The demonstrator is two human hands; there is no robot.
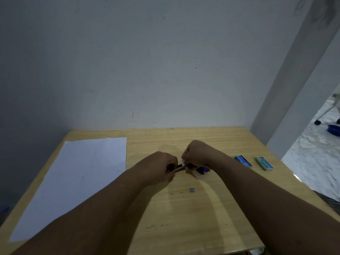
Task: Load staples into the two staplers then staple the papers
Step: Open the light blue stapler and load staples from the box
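Lying nearest me on the wooden table (pixel 211 208), a small grey strip of staples (pixel 192 190) sits loose, just short of my hands. My left hand (pixel 161 165) is curled tight round the dark stapler (pixel 179 168), whose metal track shows between both fists; my right hand (pixel 197 155) pinches its other end. A purple stapler (pixel 203 170) lies touching under my right wrist. White papers (pixel 73 181) cover the left side; two staple boxes, blue (pixel 243 161) and green (pixel 264 163), rest near the right edge.
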